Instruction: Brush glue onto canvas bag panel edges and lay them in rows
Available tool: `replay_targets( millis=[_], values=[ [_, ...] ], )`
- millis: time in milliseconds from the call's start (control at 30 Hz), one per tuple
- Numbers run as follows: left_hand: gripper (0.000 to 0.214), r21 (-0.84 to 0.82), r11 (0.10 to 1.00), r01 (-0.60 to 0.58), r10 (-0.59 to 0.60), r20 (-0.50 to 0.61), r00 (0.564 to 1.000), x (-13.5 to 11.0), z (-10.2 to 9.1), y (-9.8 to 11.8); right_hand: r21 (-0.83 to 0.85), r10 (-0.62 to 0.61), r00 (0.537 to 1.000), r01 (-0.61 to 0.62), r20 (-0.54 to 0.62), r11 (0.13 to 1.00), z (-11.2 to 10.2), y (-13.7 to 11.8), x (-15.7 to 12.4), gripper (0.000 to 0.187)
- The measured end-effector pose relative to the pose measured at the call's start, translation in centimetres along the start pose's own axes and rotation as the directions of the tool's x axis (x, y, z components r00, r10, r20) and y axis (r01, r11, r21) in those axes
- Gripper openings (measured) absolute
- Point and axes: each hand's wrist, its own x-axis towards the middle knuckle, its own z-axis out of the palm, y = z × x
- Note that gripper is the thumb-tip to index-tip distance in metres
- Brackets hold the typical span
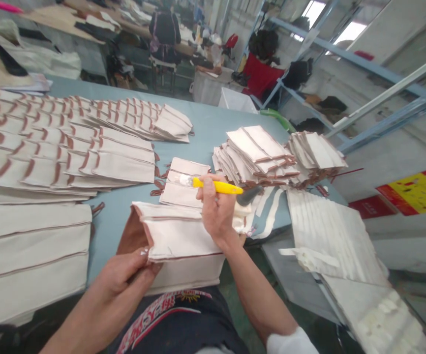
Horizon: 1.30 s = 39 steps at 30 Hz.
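Note:
My left hand point(134, 273) pinches the near left corner of a cream fabric piece point(178, 236) with brown edging, folded open so its brown inside shows on the left. A yellow-handled brush point(220, 186) is gripped in my right hand point(218, 211), above the far edge of that piece. The brush's pale tip points left, over another flat cream piece point(183, 194) on the table. The dark end of the handle points right. Whether my right hand also touches the fabric beneath it, I cannot tell.
Overlapping rows of cream pieces point(65, 147) cover the left of the blue-grey table point(201, 125). Stacked pieces point(253, 152) stand at the back right. White strips point(272, 211) lie near a side board point(346, 236). Farther back, a person point(165, 32) sits near a blue shelf frame point(346, 54).

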Motion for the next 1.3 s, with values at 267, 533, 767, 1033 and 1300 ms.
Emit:
replay_targets(
  millis=[267,533,767,1033,1300],
  values=[
    [0.027,0.452,0.827,-0.333,0.432,-0.134,0.892,-2.0,1.5,-3.3,0.343,0.276,0.959,-0.28,0.063,0.897,-3.7,-6.1,-4.7,0.039],
    [0.032,0.55,0.746,-0.376,0.535,-0.159,0.83,-2.1,1.9,-3.7,0.382,0.245,0.949,-0.304,0.197,0.873,-3.1,-7.1,-7.7,0.042],
    [0.032,0.564,0.73,-0.385,0.557,-0.166,0.814,-2.3,2.1,-4.0,0.349,0.235,0.968,-0.25,0.084,0.903,-3.0,-7.0,-7.2,0.045],
    [0.026,0.569,0.748,-0.34,0.508,-0.162,0.846,-3.1,1.6,-4.7,0.347,0.24,0.955,-0.289,0.177,0.892,-2.5,-6.5,-7.9,0.043],
    [0.027,0.523,0.789,-0.322,0.484,-0.206,0.851,-2.5,1.8,-4.7,0.255,0.228,0.97,-0.243,0.085,0.936,-3.2,-6.1,-7.2,0.042]
  ],
)
